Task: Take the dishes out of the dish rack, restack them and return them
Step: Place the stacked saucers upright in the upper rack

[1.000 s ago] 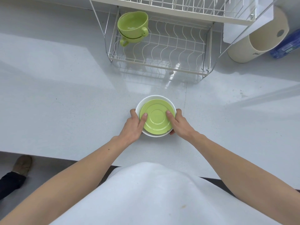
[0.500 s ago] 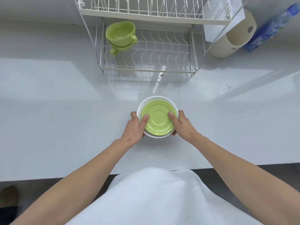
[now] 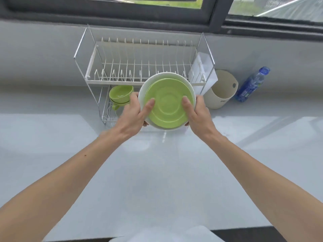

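both hands held a stack of dishes lifted clear of the bench [image 3: 157, 172], in front of the dish rack [image 3: 143, 67]. the left hand [image 3: 134, 116] was clamped on the 9 o'clock edge of the white bowl [image 3: 142, 95], thumb pressed onto the green saucer [image 3: 167, 103] nested inside it; the right hand [image 3: 197, 114] was clamped on the 3 o'clock edge, thumb likewise on the saucer. the stack overlapped the rack's front rail and was tilted so that its upper face turned toward the camera. at 9 o'clock from the stack, two green cups [image 3: 120, 95], one set in the other, sat on the rack's lower tier, just beside the left hand's knuckles. at 3 o'clock from the rack stood a beige container [image 3: 222, 91] and, farther out, a tilted blue bottle [image 3: 251, 84], both on the bench below a dark window frame [image 3: 122, 13].
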